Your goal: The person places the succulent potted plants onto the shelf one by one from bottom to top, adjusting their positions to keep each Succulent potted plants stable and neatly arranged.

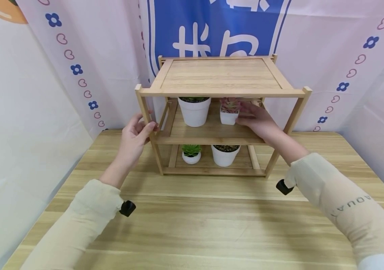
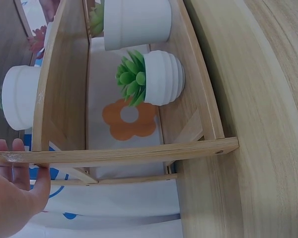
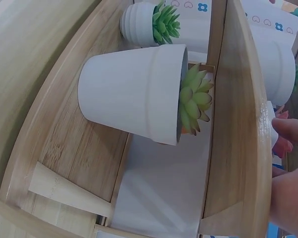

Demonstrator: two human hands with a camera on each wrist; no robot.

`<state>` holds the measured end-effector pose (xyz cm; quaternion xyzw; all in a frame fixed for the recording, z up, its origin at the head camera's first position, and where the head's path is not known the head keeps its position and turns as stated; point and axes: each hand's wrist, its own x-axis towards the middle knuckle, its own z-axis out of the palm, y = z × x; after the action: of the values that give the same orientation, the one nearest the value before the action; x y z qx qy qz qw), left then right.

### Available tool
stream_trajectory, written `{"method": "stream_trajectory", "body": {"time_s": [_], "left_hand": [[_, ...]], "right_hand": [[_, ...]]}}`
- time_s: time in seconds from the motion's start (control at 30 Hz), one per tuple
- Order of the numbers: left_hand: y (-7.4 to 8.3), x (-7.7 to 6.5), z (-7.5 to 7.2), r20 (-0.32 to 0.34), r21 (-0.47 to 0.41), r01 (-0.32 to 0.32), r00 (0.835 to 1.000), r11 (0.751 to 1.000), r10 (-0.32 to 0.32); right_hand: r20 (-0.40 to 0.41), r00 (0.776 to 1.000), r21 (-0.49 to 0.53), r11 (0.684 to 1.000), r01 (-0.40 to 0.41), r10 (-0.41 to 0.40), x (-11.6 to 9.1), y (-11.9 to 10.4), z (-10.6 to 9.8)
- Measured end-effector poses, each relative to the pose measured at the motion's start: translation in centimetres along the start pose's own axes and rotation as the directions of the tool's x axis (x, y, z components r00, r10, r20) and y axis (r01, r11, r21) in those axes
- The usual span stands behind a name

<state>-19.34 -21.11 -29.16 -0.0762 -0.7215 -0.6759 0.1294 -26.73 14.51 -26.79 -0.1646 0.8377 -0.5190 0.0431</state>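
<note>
My right hand (image 1: 257, 122) reaches into the middle tier of a wooden shelf (image 1: 223, 77) and holds a small square white pot with a pink succulent (image 1: 229, 117), thumb and fingers at its right side. To the left on that tier stands a larger round white pot (image 1: 194, 111). My left hand (image 1: 133, 135) grips the shelf's left front post (image 1: 144, 108); in the left wrist view its fingers (image 2: 21, 171) come round the post. On the bottom tier are a small ribbed white pot (image 2: 164, 78) with a green succulent (image 2: 132, 77) and a larger white pot (image 3: 129, 91) with a green succulent (image 3: 194, 99).
The shelf stands on a wood-grain table (image 1: 192, 217), towards its back. Behind it hangs a pale cloth with a blue panel (image 1: 212, 26) and white lettering. A white wall (image 1: 19, 112) borders the table at the left. Black wrist cameras (image 1: 127, 208) sit at both cuffs.
</note>
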Motion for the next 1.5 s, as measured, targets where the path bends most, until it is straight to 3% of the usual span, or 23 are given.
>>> {"method": "stream_trajectory", "body": {"time_s": [0.43, 0.73, 1.0, 1.5], "left_hand": [[0.4, 0.0, 0.0, 0.002, 0.009, 0.039, 0.999, 0.999, -0.039], [0.0, -0.4, -0.2, 0.038, 0.084, 0.082, 0.996, 0.993, -0.085], [0.0, -0.5, -0.3, 0.027, 0.082, 0.072, 0.997, 0.994, -0.075], [0.4, -1.3, -0.9, 0.082, 0.161, 0.047, 0.995, 0.986, -0.061]], "right_hand": [[0.021, 1.0, 0.019, 1.0, 0.02, -0.02, -1.3, -0.1, -0.3], [0.054, 0.999, 0.016, 1.0, 0.003, -0.004, -2.1, -0.1, -0.7], [0.077, 0.997, -0.007, 1.0, 0.0, 0.001, -3.0, -0.3, -1.1], [0.112, 0.993, 0.005, 1.0, 0.026, -0.026, -4.8, -0.3, -1.6]]}}
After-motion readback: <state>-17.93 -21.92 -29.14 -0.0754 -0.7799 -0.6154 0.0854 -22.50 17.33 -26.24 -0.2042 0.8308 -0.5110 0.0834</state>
